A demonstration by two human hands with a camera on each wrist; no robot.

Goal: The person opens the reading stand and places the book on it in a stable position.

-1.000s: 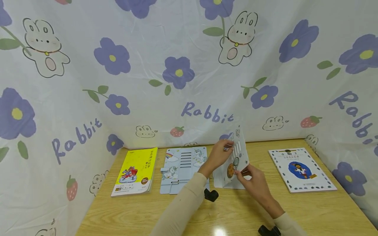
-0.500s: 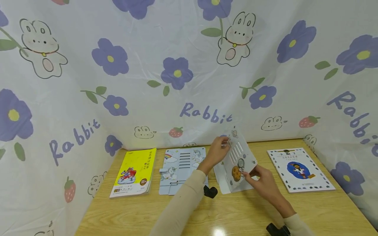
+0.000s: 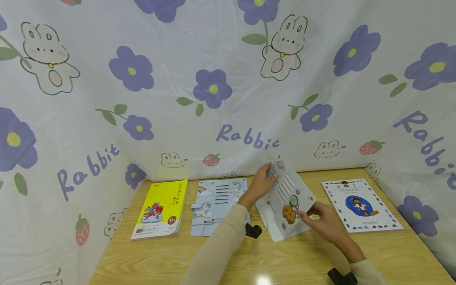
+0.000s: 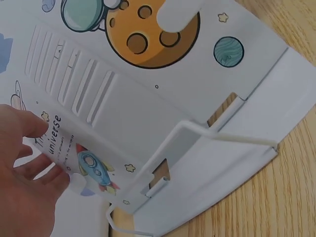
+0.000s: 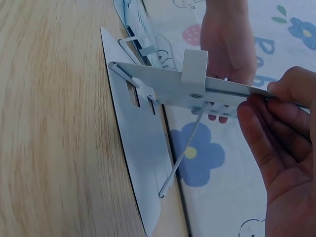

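Observation:
A white folding book stand (image 3: 289, 190) with a space print and slots is raised between both hands, its panel leaning above a flat base (image 5: 133, 140). My left hand (image 3: 261, 184) grips its left edge, thumb on the printed front near the rocket in the left wrist view. At the opposite edge, my right hand (image 3: 325, 221) pinches the panel between thumb and fingers. A thin wire strut (image 5: 186, 145) runs from the panel's back to the base in the right wrist view. The wire page holder (image 4: 197, 127) crosses the front near the hinge.
Left of the stand lies a flat pale-blue unicorn book stand (image 3: 210, 194). A yellow book (image 3: 167, 198) lies beyond it, and a white picture book (image 3: 370, 225) is at the right. A flower-and-rabbit cloth (image 3: 178, 111) hangs behind the wooden table (image 3: 142, 261).
The stand's panel has swung to face more toward me, and its base has come nearer. My right hand has moved right with its edge; my left still grips the other side.

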